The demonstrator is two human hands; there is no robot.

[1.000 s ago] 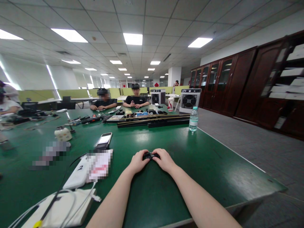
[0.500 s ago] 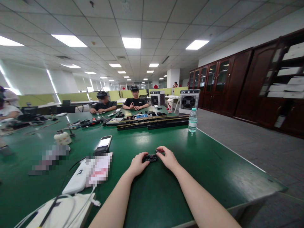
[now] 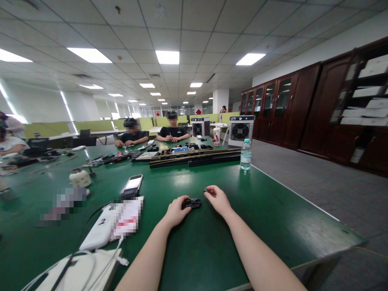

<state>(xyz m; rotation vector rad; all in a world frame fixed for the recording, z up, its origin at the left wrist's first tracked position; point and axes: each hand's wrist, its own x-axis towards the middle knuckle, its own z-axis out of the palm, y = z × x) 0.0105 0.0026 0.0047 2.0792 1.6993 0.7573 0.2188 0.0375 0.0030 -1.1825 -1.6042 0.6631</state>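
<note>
1. Nearest, a white power bank (image 3: pixel 96 228) is lying to my left on the green surface (image 3: pixel 257 234), well apart from my hands.
2. My left hand (image 3: pixel 176 210) is clamping the left end of a black device (image 3: pixel 194 203) between thumb and fingers; its right end is showing bare, and the whole thing is sitting low over the surface in front of me.
3. I am judging the device to be light and stiff, with small edges that could be fragile, so I am favouring its outer ends for a hold, squeezing gently.
4. My right hand (image 3: pixel 218 201) is pinching a small dark piece (image 3: pixel 206 190) at the fingertips, apart from the device. It is looking light and easy to drop, so its sides are seeming best for a grip; its exact shape is staying too small to tell.
5. Farther off, a water bottle (image 3: pixel 245 155) is standing upright beside dark rails (image 3: pixel 169 162).
6. Beyond those, two co-workers (image 3: pixel 173 132) are sitting.
</note>
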